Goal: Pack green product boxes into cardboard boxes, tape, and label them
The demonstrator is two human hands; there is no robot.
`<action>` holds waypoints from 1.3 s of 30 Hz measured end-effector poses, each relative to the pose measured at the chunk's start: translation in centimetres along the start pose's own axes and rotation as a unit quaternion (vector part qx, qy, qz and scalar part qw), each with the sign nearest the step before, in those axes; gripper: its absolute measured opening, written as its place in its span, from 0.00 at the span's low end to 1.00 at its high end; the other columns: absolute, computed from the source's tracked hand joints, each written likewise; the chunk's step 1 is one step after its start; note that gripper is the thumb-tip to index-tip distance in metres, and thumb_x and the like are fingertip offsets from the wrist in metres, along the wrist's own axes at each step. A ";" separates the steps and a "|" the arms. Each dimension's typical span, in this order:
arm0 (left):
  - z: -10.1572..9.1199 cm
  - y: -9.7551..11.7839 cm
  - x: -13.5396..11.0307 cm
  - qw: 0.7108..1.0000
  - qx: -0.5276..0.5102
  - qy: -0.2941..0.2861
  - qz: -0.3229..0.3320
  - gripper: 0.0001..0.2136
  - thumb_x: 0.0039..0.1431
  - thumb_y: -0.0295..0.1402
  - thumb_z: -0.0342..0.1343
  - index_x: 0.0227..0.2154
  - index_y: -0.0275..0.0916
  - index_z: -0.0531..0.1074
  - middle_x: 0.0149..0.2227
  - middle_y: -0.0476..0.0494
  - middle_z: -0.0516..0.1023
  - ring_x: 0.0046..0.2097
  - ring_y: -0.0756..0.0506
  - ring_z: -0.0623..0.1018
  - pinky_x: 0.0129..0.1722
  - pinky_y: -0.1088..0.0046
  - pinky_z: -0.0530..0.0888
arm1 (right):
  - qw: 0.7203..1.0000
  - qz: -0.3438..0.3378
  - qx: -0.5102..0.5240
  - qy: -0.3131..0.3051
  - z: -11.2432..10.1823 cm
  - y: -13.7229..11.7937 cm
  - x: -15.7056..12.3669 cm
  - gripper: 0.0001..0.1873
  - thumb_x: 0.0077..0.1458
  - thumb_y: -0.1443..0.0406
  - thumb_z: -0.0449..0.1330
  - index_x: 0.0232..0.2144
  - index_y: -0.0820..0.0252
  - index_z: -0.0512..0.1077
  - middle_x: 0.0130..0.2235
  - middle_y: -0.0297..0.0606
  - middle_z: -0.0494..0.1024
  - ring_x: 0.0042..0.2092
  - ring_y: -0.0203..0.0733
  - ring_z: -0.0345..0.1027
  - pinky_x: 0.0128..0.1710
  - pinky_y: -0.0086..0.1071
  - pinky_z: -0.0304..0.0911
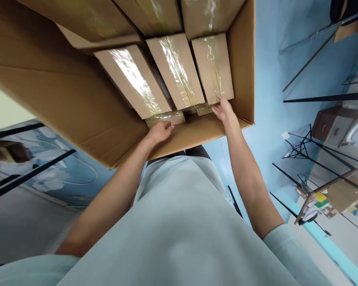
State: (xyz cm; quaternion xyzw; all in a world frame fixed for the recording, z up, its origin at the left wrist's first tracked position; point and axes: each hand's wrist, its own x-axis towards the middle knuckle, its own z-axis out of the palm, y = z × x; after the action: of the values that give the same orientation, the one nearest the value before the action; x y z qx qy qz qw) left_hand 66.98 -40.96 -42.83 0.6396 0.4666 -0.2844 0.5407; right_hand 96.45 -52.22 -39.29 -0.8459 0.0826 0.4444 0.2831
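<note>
A large open cardboard carton (pixel 89 107) stands before me, with several smaller taped cardboard boxes inside. My right hand (pixel 223 109) reaches over the near wall, fingers spread, with fingertips at the lower end of the right-hand small box (pixel 213 69). Just inside the near wall, my left hand (pixel 161 133) is loosely curled with thumb and forefinger a little apart; its other fingers are partly hidden. It is nearest a lower taped box (pixel 167 117) and grips nothing that I can see. Between the hands lies the end of the middle small box (pixel 176 71).
More taped boxes (pixel 155 16) sit farther back in the carton. The floor (pixel 268 71) is blue. At right are black metal legs (pixel 325 97), a cabinet (pixel 331 127) and a table with papers (pixel 340 194). Black bars (pixel 32 174) stand at left.
</note>
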 end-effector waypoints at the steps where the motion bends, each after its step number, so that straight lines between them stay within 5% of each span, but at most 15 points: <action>1: -1.1 -0.3 -1.8 1.000 -0.004 0.021 -0.001 0.17 0.67 0.41 0.64 0.52 0.37 0.84 0.61 0.27 0.86 0.68 0.28 0.82 0.72 0.54 0.74 | 0.999 0.029 0.024 0.008 -0.3 -0.7 -1.1 0.30 0.75 0.55 0.55 0.70 0.66 0.73 0.63 0.58 0.83 0.59 0.48 0.84 0.54 0.41 0.82; 3: -3.1 -1.1 -5.7 0.997 -0.028 0.068 -0.001 0.19 0.68 0.43 0.62 0.55 0.39 0.84 0.63 0.29 0.85 0.69 0.30 0.81 0.73 0.56 0.73 | 0.997 0.051 0.060 0.017 -1.0 -2.1 -4.0 0.31 0.74 0.56 0.56 0.70 0.67 0.74 0.67 0.60 0.81 0.62 0.47 0.82 0.56 0.38 0.80; 8: -5.7 -3.0 -14.8 0.971 -0.163 0.172 0.029 0.21 0.70 0.45 0.55 0.56 0.41 0.82 0.62 0.34 0.87 0.67 0.33 0.83 0.73 0.57 0.74 | 0.994 -0.069 0.079 -0.010 -2.4 -4.2 -13.0 0.29 0.68 0.56 0.60 0.66 0.58 0.80 0.72 0.55 0.78 0.69 0.47 0.79 0.65 0.39 0.77; 13: -7.3 -4.2 -21.1 0.922 -0.282 0.252 0.083 0.23 0.66 0.55 0.58 0.50 0.44 0.83 0.60 0.35 0.88 0.66 0.31 0.84 0.72 0.53 0.76 | 0.985 -0.148 0.071 -0.052 -0.7 -4.4 -20.4 0.27 0.64 0.55 0.63 0.61 0.56 0.84 0.69 0.56 0.81 0.70 0.53 0.78 0.68 0.45 0.76; 19: -10.3 -9.3 -28.1 0.830 -0.361 0.368 0.212 0.31 0.63 0.68 0.61 0.45 0.42 0.82 0.59 0.32 0.88 0.64 0.29 0.85 0.71 0.45 0.77 | 0.948 -0.280 0.012 -0.150 6.9 -4.0 -28.9 0.38 0.54 0.38 0.72 0.55 0.57 0.86 0.64 0.55 0.85 0.68 0.64 0.79 0.72 0.57 0.72; 24: -13.3 -18.0 -35.6 0.759 -0.397 0.463 0.228 0.30 0.64 0.66 0.62 0.47 0.43 0.83 0.56 0.33 0.90 0.61 0.31 0.87 0.69 0.44 0.79 | 0.866 -0.426 -0.092 -0.244 15.6 -4.0 -35.2 0.38 0.57 0.33 0.69 0.53 0.54 0.87 0.63 0.52 0.86 0.68 0.65 0.78 0.72 0.59 0.71; 28: -14.2 -24.7 -41.0 0.723 -0.414 0.504 0.226 0.27 0.65 0.60 0.64 0.51 0.42 0.83 0.57 0.33 0.89 0.62 0.31 0.87 0.69 0.44 0.79 | 0.835 -0.475 -0.187 -0.205 21.8 -4.5 -38.6 0.35 0.57 0.35 0.69 0.47 0.57 0.88 0.55 0.53 0.90 0.61 0.65 0.83 0.69 0.62 0.73; 33: -13.4 -27.3 -44.1 0.704 -0.441 0.492 0.261 0.24 0.69 0.55 0.63 0.55 0.41 0.82 0.60 0.33 0.87 0.64 0.34 0.86 0.71 0.48 0.79 | 0.824 -0.481 -0.254 -0.155 25.8 -5.5 -41.1 0.23 0.64 0.47 0.70 0.45 0.59 0.87 0.53 0.54 0.90 0.58 0.60 0.85 0.68 0.58 0.74; 39: -13.4 -22.9 -42.3 0.744 -0.432 0.410 0.303 0.25 0.71 0.55 0.64 0.59 0.41 0.81 0.65 0.32 0.85 0.66 0.34 0.84 0.73 0.48 0.77 | 0.798 -0.481 -0.343 -0.116 24.6 -7.3 -39.1 0.20 0.73 0.60 0.63 0.61 0.62 0.83 0.64 0.53 0.85 0.67 0.56 0.80 0.72 0.50 0.70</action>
State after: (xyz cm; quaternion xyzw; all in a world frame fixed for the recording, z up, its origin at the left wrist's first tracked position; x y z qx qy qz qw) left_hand 27.31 -40.81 -12.44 0.5005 0.4980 0.4157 0.5733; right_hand 58.83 -36.98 -16.03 -0.7605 -0.5264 0.3454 0.1588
